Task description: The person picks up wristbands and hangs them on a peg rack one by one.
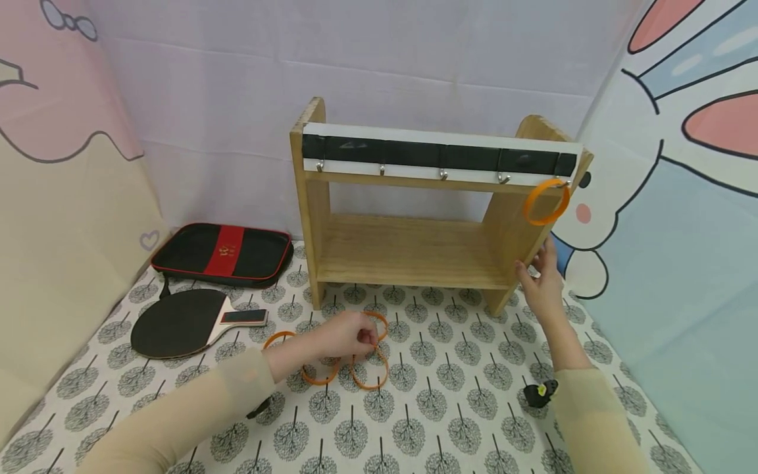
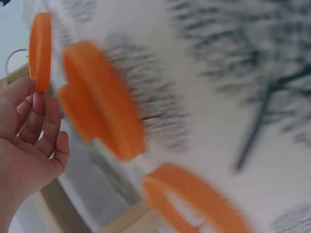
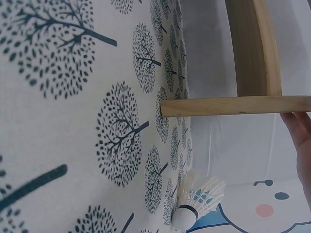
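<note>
My left hand [image 1: 354,334] is low over the cloth and pinches an orange ring [image 2: 40,51] between thumb and fingertips, holding it on edge. Around that hand lie more orange rings [image 2: 104,99] on the cloth, one partly hidden by the forearm in the head view. My right hand [image 1: 543,283] touches the right side panel of a wooden rack [image 1: 408,253], its fingers along the panel's outer side. A white strip with black bands and several metal hooks [image 1: 443,174] runs across the rack's top. Another orange ring [image 1: 527,207] hangs from the rightmost hook.
A table tennis paddle [image 1: 177,322] lies at the left, with a black and red zip case [image 1: 195,250] behind it. In the right wrist view a shuttlecock [image 3: 187,216] lies beyond the rack's outer side. Cloth walls stand behind and on both sides.
</note>
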Motion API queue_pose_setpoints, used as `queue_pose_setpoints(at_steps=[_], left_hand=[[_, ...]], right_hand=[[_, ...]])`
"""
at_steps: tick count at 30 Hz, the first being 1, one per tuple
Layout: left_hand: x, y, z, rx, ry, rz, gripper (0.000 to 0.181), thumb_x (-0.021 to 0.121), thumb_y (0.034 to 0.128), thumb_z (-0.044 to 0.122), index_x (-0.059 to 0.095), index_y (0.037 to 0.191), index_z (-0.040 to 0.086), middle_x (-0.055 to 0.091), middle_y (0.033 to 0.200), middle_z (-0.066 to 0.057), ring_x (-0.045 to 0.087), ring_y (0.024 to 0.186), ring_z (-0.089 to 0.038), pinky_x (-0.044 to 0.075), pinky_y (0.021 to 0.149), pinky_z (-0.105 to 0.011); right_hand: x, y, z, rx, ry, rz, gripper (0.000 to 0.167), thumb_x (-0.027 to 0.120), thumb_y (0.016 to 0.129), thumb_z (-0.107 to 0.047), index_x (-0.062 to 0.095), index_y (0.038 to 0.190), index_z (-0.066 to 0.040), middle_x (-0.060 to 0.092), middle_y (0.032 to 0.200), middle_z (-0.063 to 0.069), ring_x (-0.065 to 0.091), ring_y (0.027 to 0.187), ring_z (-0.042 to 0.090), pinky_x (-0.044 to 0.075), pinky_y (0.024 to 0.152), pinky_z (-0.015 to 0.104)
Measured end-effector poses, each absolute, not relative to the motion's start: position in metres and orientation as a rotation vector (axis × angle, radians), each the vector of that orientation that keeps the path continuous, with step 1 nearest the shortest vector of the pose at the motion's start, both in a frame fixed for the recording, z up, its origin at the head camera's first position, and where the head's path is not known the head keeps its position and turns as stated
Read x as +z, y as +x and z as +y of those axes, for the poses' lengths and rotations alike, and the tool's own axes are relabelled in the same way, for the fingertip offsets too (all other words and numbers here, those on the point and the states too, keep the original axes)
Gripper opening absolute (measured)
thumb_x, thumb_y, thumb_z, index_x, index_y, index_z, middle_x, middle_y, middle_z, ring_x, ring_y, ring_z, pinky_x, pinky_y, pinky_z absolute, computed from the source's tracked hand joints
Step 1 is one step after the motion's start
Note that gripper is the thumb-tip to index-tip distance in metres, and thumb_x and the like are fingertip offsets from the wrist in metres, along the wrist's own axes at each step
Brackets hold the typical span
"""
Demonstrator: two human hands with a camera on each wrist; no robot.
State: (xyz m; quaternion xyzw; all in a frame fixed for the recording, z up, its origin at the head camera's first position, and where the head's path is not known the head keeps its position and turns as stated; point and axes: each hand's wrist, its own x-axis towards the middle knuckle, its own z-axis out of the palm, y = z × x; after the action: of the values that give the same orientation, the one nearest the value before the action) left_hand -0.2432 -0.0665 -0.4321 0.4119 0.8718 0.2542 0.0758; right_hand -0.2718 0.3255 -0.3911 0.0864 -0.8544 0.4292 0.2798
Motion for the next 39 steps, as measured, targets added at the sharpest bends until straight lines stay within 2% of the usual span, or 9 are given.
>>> queue_pose_setpoints(at_steps=[12, 16, 21, 28, 30, 33, 35, 36, 39], left_hand=[[-0.358, -0.248, -0.040, 0.824, 1.286, 2.625, 0.002, 0.071, 0.0846, 0.014, 0.069, 0.084, 0.015, 0.065, 0.076, 0.011, 0.058, 0.066, -0.001, 0.049, 0.059, -0.017], [-0.325, -0.245, -0.026, 0.851, 1.333, 2.638, 0.004, 0.072, 0.0837, 0.015, 0.069, 0.085, 0.014, 0.066, 0.077, 0.010, 0.059, 0.067, -0.001, 0.050, 0.061, -0.016], [-0.283, -0.243, -0.011, 0.937, 1.470, 2.670, 0.004, 0.072, 0.0834, 0.014, 0.069, 0.086, 0.013, 0.067, 0.079, 0.008, 0.059, 0.068, -0.002, 0.049, 0.059, -0.015], [-0.236, -0.243, 0.010, 1.053, 1.663, 2.729, 0.005, 0.072, 0.0835, 0.014, 0.068, 0.085, 0.012, 0.067, 0.083, 0.006, 0.058, 0.074, -0.002, 0.047, 0.067, -0.013], [-0.224, -0.244, 0.016, 1.081, 1.693, 2.745, 0.005, 0.072, 0.0835, 0.014, 0.068, 0.085, 0.011, 0.067, 0.083, 0.005, 0.057, 0.075, -0.003, 0.047, 0.069, -0.013], [-0.208, -0.246, 0.025, 1.101, 1.735, 2.782, 0.006, 0.072, 0.0842, 0.014, 0.067, 0.085, 0.011, 0.067, 0.084, 0.004, 0.057, 0.076, -0.005, 0.046, 0.070, -0.013], [-0.199, -0.248, 0.031, 1.128, 1.747, 2.801, 0.006, 0.071, 0.0846, 0.015, 0.067, 0.086, 0.010, 0.067, 0.084, 0.004, 0.057, 0.075, -0.004, 0.045, 0.069, -0.013], [-0.196, -0.250, 0.034, 1.144, 1.754, 2.809, 0.006, 0.071, 0.0848, 0.015, 0.067, 0.086, 0.010, 0.067, 0.084, 0.004, 0.056, 0.075, -0.004, 0.045, 0.068, -0.013], [-0.188, -0.252, 0.041, 1.216, 1.752, 2.821, 0.007, 0.071, 0.0847, 0.016, 0.068, 0.086, 0.011, 0.066, 0.085, 0.005, 0.056, 0.074, -0.003, 0.044, 0.067, -0.013]], right_hand=[[-0.391, -0.271, 0.325, 1.147, 0.233, -2.286, 0.076, 0.053, 0.095, -0.008, 0.006, 0.152, -0.025, 0.035, 0.148, 0.017, 0.047, 0.123, 0.041, 0.046, 0.085, 0.060], [-0.385, -0.266, 0.321, 1.145, 0.237, -2.290, 0.075, 0.052, 0.095, -0.006, 0.006, 0.152, -0.020, 0.035, 0.148, 0.020, 0.047, 0.122, 0.044, 0.046, 0.084, 0.061], [-0.371, -0.254, 0.309, 1.153, 0.260, -2.292, 0.074, 0.050, 0.095, -0.002, 0.005, 0.151, -0.013, 0.033, 0.146, 0.027, 0.045, 0.121, 0.049, 0.043, 0.085, 0.064], [-0.365, -0.248, 0.304, 1.150, 0.245, -2.312, 0.074, 0.050, 0.095, -0.004, 0.004, 0.152, -0.015, 0.032, 0.146, 0.028, 0.044, 0.123, 0.049, 0.043, 0.087, 0.064], [-0.366, -0.250, 0.306, 1.137, 0.240, -2.315, 0.074, 0.051, 0.095, -0.005, 0.004, 0.151, -0.013, 0.034, 0.146, 0.026, 0.045, 0.121, 0.048, 0.048, 0.088, 0.056], [-0.374, -0.257, 0.314, 1.125, 0.226, -2.318, 0.075, 0.052, 0.095, -0.006, 0.004, 0.152, -0.015, 0.036, 0.146, 0.023, 0.048, 0.120, 0.045, 0.052, 0.085, 0.029], [-0.381, -0.263, 0.320, 1.114, 0.209, -2.325, 0.075, 0.053, 0.095, -0.009, 0.004, 0.152, -0.018, 0.037, 0.146, 0.019, 0.049, 0.120, 0.042, 0.051, 0.082, 0.021], [-0.384, -0.266, 0.323, 1.117, 0.206, -2.326, 0.076, 0.053, 0.095, -0.010, 0.004, 0.152, -0.020, 0.037, 0.147, 0.018, 0.049, 0.121, 0.041, 0.051, 0.082, 0.022], [-0.391, -0.271, 0.327, 1.123, 0.205, -2.324, 0.076, 0.053, 0.096, -0.013, 0.004, 0.152, -0.024, 0.037, 0.147, 0.016, 0.050, 0.121, 0.040, 0.052, 0.086, 0.046]])
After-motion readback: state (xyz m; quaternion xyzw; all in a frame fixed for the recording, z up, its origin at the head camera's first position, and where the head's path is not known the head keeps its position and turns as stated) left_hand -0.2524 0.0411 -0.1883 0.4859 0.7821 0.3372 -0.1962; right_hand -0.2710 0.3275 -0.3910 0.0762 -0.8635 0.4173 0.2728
